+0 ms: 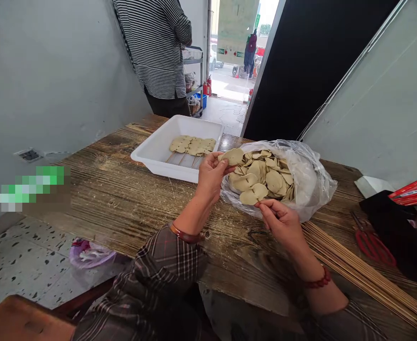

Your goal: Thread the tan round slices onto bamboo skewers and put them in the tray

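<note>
Disc [232,157] pinched in the left hand [211,173], skewer [258,201] pinched in the right hand [281,220]; straight, centred piercing should prevent tears!

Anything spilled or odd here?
Pale flecks dot the table on the near side of the tray: spilled crumbs or worn wood, can't tell. At left, a pixelated patch looks odd, hiding whatever is behind it.

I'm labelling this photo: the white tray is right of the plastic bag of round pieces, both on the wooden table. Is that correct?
Not quite: the head view shows the white tray left of the plastic bag of round pieces; both are on the wooden table.
</note>
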Action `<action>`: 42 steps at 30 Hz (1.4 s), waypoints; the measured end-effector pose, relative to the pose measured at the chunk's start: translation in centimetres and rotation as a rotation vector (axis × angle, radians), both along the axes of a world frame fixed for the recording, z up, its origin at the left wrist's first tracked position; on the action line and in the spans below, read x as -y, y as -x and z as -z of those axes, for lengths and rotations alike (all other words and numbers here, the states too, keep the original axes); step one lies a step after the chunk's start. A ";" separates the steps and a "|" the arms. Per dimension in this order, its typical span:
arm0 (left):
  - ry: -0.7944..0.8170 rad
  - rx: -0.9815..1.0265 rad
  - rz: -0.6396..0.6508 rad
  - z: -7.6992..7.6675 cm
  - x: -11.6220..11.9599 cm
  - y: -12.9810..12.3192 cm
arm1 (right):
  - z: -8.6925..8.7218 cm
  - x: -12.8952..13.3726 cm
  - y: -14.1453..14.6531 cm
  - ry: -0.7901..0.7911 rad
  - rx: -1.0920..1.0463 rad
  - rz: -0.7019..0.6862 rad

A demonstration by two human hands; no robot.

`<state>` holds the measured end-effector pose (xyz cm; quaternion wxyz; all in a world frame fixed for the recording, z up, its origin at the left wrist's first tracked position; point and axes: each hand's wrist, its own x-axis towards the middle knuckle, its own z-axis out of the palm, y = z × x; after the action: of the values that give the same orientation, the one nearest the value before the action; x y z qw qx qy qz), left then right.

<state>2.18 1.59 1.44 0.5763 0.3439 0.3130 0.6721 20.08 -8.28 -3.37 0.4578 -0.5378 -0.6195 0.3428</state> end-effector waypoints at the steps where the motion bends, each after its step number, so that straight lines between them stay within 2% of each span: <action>1: 0.001 0.001 -0.003 0.0 0.0 0.0 | 0.0 0.0 0.0 -0.003 0.000 0.003; 12: -0.054 -0.045 0.002 0.5 -0.1 0.1 | -0.1 -0.2 0.1 0.017 0.045 0.019; 19: -0.131 -0.164 -0.063 0.8 -0.2 -0.2 | -0.2 -0.2 0.2 0.004 0.066 0.018; 24: -0.103 -0.224 -0.048 0.7 0.1 -0.6 | -0.2 -0.3 0.2 -0.006 0.088 0.040; 33: 0.009 -0.084 0.046 1.0 0.0 -0.3 | -0.4 -0.2 0.2 -0.041 0.125 0.030; 42: 0.091 -0.002 0.106 0.4 0.1 0.1 | -0.5 -0.1 0.3 -0.054 0.107 0.034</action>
<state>2.11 1.44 1.06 0.6256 0.3341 0.3250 0.6256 19.75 -8.20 -2.89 0.4442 -0.5531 -0.6429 0.2887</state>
